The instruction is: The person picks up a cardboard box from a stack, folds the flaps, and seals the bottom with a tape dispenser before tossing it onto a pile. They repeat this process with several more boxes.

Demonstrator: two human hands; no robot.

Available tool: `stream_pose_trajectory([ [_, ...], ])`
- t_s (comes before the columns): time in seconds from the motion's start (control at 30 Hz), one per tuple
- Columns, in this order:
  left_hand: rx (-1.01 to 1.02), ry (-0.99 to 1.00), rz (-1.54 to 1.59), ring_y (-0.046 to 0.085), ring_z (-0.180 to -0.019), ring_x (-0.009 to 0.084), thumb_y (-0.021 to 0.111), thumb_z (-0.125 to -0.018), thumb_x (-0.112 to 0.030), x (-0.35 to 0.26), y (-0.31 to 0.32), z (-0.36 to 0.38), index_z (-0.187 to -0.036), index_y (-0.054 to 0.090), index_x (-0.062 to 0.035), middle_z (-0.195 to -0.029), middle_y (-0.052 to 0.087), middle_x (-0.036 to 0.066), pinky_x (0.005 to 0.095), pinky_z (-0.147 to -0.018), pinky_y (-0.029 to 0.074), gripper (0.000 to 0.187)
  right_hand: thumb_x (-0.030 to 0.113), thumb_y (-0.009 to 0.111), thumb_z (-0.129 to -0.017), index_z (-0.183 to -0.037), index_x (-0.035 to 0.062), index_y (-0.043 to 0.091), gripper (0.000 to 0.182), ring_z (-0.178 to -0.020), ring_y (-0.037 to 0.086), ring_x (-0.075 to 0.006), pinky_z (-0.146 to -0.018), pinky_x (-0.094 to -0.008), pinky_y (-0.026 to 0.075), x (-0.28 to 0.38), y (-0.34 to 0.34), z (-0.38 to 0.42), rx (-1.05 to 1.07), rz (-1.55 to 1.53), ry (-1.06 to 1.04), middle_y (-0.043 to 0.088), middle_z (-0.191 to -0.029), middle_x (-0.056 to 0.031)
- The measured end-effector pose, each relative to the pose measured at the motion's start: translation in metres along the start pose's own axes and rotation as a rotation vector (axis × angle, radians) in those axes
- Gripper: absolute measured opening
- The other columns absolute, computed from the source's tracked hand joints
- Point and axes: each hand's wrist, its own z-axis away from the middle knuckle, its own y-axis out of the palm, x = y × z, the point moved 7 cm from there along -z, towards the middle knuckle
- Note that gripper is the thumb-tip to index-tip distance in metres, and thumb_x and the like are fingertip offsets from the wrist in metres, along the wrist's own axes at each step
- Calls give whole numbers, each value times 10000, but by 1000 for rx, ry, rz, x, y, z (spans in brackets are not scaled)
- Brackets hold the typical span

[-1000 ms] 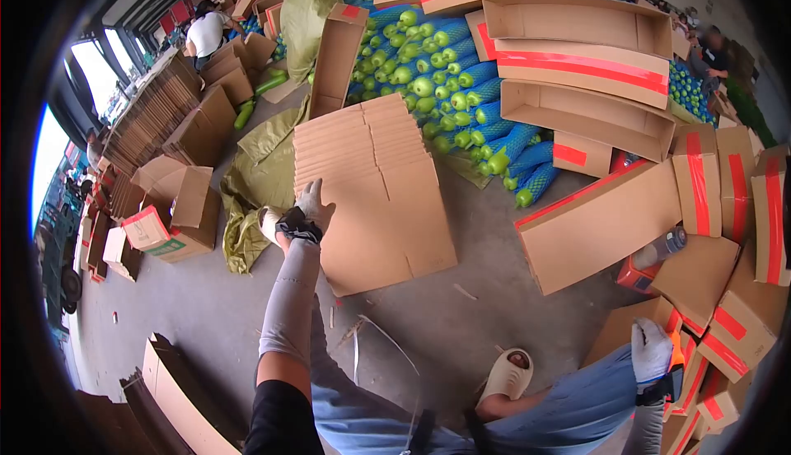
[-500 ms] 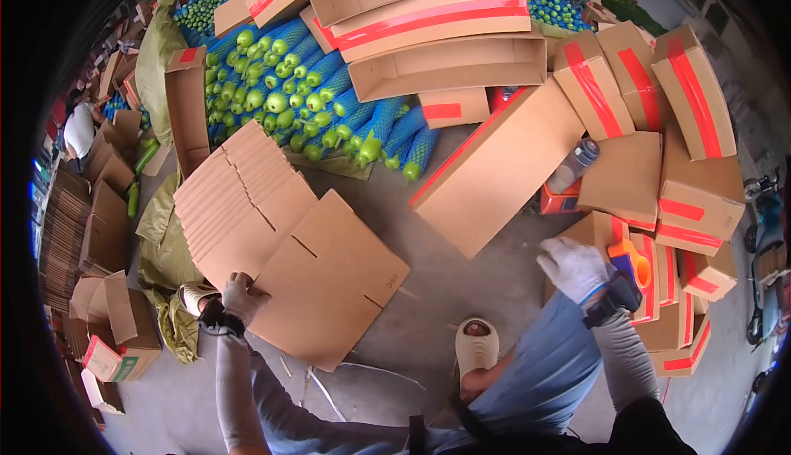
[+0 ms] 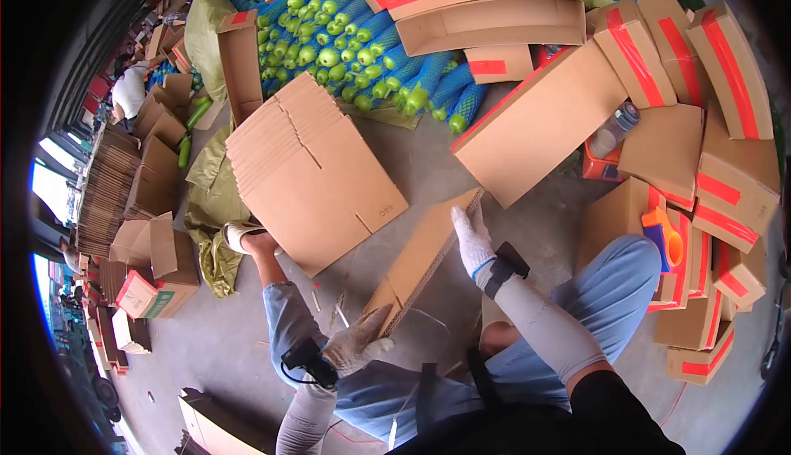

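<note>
A narrow, folded cardboard carton is held on edge in front of my lap, slanting from lower left to upper right. My left hand, in a white glove, grips its near end with the thumb apart. At the far right end, my gloved right hand presses against the side; its palm side is hidden. Just beyond lies a fanned stack of flat cardboard cartons with slots cut in the top one.
Long green vegetables in blue netting are piled ahead. Taped boxes stand at the right, with an orange and blue tape dispenser on them. A bottle stands beside a large carton. A green sheet lies at left.
My left hand has come off the stack to the right with a carton. My right hand has moved from beside my knee to the carton's far end. The view has shifted.
</note>
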Motion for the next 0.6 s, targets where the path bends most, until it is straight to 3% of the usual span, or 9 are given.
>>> stream_pose_trajectory([
  [0.07,-28,-2,106,468,-1298,198,532,-997,-446,14,-4,14,-1525,272,-29,-1435,485,152,332,-1066,370,722,647,492,-882,-1558,99,148,935,-1335,438,-404,-1106,-427,332,-9,9,-3,-37,-129,0,447,-1437,-285],
  [0.13,-34,-8,145,436,-1349,255,509,-1003,-445,9,-14,12,-1499,329,-21,-1440,482,184,338,-1108,322,677,602,470,-935,-1546,72,201,853,-1369,407,-376,-1112,-401,327,-4,22,0,-60,-260,-37,408,-1474,-276],
  [0.2,-114,94,111,453,-1341,282,491,-1011,-440,8,-24,11,-1479,372,-17,-1434,488,190,343,-1109,326,642,584,483,-942,-1541,55,210,845,-1369,410,-366,-1112,-394,331,7,29,0,-87,-235,-118,411,-1473,-274],
  [0.3,-211,5,414,452,-1344,262,476,-1017,-446,19,-37,15,-1480,365,-4,-1454,475,178,331,-1104,330,650,569,501,-940,-1527,22,230,847,-1329,455,-388,-1086,-395,373,21,22,-2,-109,-53,-183,460,-1422,-294],
  [0.37,-410,-79,181,594,-1170,272,556,-971,-413,23,-53,21,-1350,515,-68,-1222,624,180,351,-973,450,514,564,498,-941,-1525,10,225,850,-1306,474,-410,-1067,-402,398,32,19,0,-28,29,-167,477,-1397,-308],
  [0.43,-544,-273,-237,676,-1008,292,613,-934,-378,22,-74,30,-1229,594,-104,-1029,697,165,373,-862,515,404,426,533,-935,-1432,-25,363,692,-1235,526,-419,-1000,-446,470,39,22,0,-59,135,-37,542,-1312,-303],
  [0.47,-671,-310,-236,686,-762,332,685,-857,-327,18,-78,34,-1028,610,-110,-782,677,138,408,-697,534,287,367,541,-943,-1403,-23,395,620,-1247,520,-395,-976,-461,502,32,27,-7,1,165,78,538,-1327,-274],
  [0.5,-713,-304,-263,685,-748,332,691,-846,-321,14,-81,35,-1008,608,-102,-768,672,138,406,-683,532,285,308,550,-951,-1374,-21,426,550,-1258,513,-371,-953,-476,534,19,31,-15,61,200,197,535,-1342,-245],
  [0.6,-929,-233,-283,666,-680,302,723,-791,-249,12,-92,35,-931,583,-58,-724,638,143,395,-634,520,275,270,566,-872,-1152,-34,550,413,-1021,638,-424,-880,-511,548,28,29,-27,201,536,41,645,-1092,-270],
])
